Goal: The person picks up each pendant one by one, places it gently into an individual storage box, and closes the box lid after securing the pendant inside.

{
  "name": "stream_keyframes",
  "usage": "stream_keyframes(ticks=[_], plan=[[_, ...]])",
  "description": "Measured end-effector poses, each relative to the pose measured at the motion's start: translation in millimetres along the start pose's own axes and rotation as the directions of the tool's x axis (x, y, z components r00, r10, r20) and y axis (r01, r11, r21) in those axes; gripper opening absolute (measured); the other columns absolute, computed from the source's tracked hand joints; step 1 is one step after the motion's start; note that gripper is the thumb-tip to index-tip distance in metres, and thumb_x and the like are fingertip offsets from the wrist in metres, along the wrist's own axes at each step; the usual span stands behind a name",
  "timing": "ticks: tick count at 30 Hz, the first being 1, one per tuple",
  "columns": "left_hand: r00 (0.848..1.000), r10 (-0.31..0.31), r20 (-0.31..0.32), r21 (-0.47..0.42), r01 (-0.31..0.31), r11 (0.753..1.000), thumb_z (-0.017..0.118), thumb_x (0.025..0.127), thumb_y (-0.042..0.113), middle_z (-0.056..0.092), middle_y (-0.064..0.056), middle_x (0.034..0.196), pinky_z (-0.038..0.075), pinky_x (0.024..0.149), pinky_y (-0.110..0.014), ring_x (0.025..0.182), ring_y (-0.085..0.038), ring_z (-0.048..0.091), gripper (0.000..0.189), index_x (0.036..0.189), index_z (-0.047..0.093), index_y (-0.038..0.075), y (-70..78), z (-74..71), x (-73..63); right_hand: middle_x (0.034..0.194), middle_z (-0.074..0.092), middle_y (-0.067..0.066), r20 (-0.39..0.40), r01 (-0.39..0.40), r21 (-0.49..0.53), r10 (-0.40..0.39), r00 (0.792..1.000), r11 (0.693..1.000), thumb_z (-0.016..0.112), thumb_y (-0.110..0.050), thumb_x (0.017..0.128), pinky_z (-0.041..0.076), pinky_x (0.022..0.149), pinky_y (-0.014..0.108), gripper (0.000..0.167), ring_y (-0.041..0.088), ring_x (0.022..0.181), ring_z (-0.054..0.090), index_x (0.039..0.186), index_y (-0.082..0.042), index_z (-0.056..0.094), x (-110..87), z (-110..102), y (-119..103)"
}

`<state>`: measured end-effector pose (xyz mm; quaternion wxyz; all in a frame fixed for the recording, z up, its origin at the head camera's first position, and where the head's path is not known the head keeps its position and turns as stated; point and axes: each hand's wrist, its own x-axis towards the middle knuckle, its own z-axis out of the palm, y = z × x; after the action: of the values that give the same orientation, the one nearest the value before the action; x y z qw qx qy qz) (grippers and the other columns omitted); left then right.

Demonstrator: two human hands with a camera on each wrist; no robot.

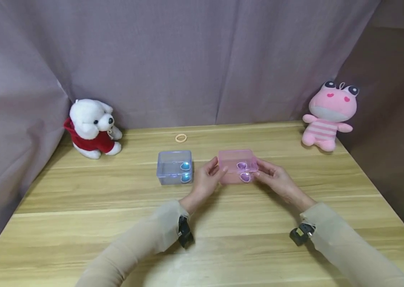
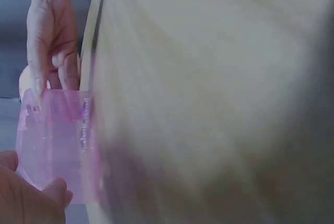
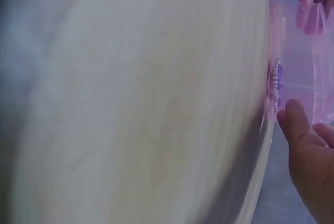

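A see-through pink plastic box (image 1: pixel 236 156) stands on the table with its lid down, held between both hands. My left hand (image 1: pixel 206 178) pinches its left end, thumb at the front and fingers behind. At the right end, my right hand (image 1: pixel 280 182) grips it, the thumb (image 3: pixel 296 117) against the near wall. Purple heart-shaped gem (image 1: pixel 245 177) edged with small beads shows inside, through lid and front wall. Just left of my left hand is a similar see-through blue box (image 1: pixel 166 169), lid down, with a beaded blue heart gem (image 1: pixel 185 177) showing inside.
A small pale yellow ring (image 1: pixel 181 138) lies behind the blue box. At the back left sits a white plush dog (image 1: pixel 92 129) in red clothing; a pink plush frog (image 1: pixel 331 115) sits back right. A grey curtain (image 1: pixel 144 63) hangs along the wooden table's (image 1: pixel 245 247) back edge.
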<state>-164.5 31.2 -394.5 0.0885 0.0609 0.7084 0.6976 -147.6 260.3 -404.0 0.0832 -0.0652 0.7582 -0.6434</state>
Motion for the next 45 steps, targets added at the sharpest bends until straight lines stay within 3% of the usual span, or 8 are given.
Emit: stream_keyframes(ticks=[6, 19, 33, 41, 45], plan=[[1.0, 0.007, -0.005, -0.012, -0.007, 1.0, 0.063, 0.089, 0.011, 0.049, -0.02, 0.136, 0.049, 0.093, -0.024, 0.121, -0.029, 0.053, 0.053, 0.136, 0.043, -0.003, -8.6, 1.5, -0.8, 0.15, 0.013, 0.03, 0.008, -0.002, 0.169, 0.001, 1.0, 0.986, 0.041, -0.014, 0.101, 0.045, 0.094, 0.017, 0.056, -0.004, 0.108, 0.055, 0.144, 0.009, 0.014, -1.2, 1, 2], [1.0, -0.001, -0.016, 0.015, 0.001, 1.0, 0.066, 0.088, 0.014, 0.046, -0.011, 0.14, 0.047, 0.093, -0.021, 0.123, -0.024, 0.051, 0.051, 0.135, 0.047, 0.004, -11.8, -2.3, 0.8, 0.147, 0.02, 0.031, 0.006, 0.042, 0.11, -0.043, 0.999, 0.993, 0.042, -0.012, 0.101, 0.045, 0.094, 0.019, 0.051, -0.001, 0.109, 0.056, 0.141, 0.012, 0.023, 0.9, 5, 3], [0.999, 0.022, -0.026, 0.046, -0.021, 0.999, 0.067, 0.086, 0.012, 0.047, -0.014, 0.138, 0.049, 0.09, -0.021, 0.121, -0.025, 0.053, 0.05, 0.132, 0.049, 0.006, -15.4, -3.2, 1.4, 0.145, 0.022, 0.033, 0.014, 0.074, 0.013, -0.075, 0.997, 0.997, 0.039, -0.007, 0.101, 0.046, 0.093, 0.02, 0.046, -0.002, 0.109, 0.055, 0.138, 0.016, 0.025, 0.9, 6, 0], [0.999, 0.032, -0.036, 0.016, -0.032, 0.999, 0.067, 0.086, 0.008, 0.047, -0.014, 0.138, 0.049, 0.09, -0.02, 0.121, -0.026, 0.053, 0.05, 0.132, 0.049, 0.004, -16.3, -1.8, 0.7, 0.144, 0.024, 0.034, 0.015, 0.083, 0.015, -0.084, 0.996, 0.996, 0.04, -0.008, 0.101, 0.046, 0.093, 0.019, 0.046, -0.003, 0.108, 0.055, 0.138, 0.016, 0.026, 1.8, 7, 1], [0.998, 0.046, -0.038, 0.001, -0.046, 0.999, 0.066, 0.086, 0.005, 0.047, -0.018, 0.136, 0.049, 0.091, -0.023, 0.12, -0.029, 0.053, 0.048, 0.131, 0.049, 0.0, -9.7, -0.8, -3.2, 0.144, 0.024, 0.034, 0.021, 0.075, 0.014, -0.076, 0.997, 0.997, 0.04, -0.007, 0.101, 0.045, 0.094, 0.02, 0.046, -0.002, 0.109, 0.055, 0.138, 0.016, 0.025, 1.7, 6, 1]])
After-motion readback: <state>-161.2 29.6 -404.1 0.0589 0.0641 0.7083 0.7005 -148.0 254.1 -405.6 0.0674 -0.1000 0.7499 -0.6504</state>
